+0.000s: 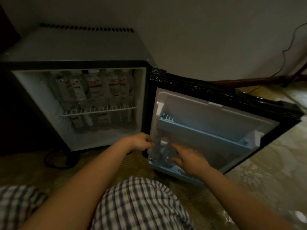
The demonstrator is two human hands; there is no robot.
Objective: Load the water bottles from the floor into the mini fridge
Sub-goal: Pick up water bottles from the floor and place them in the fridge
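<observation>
Dim light covers the whole room, and I see a patterned carpet [269, 171] running from lower left to the right edge of the frame, with a pale wall [199, 39] across the top. At upper left stands the mini fridge [74, 47], its door [224, 113] swung wide toward centre right. On the wire shelf [99, 111] inside I see a row of upright water bottles [94, 87], and more stand below it; I cannot count them surely. A dark cable [61, 158] loops on the carpet by the fridge's base, and a thin cord [289, 47] hangs down the wall at upper right.

At frame centre, 1 clear bottle [163, 151] with a white cap stands in the door's lower blue rack [167, 170], at its hinge end. I see the left hand [139, 140] curled, fingers bent toward the bottle's neck; whether it grips I cannot tell. My view shows the right hand [191, 159] spread apart, fingers against the bottle's side. Both forearms reach up from the bottom, over checked shorts [141, 205].
</observation>
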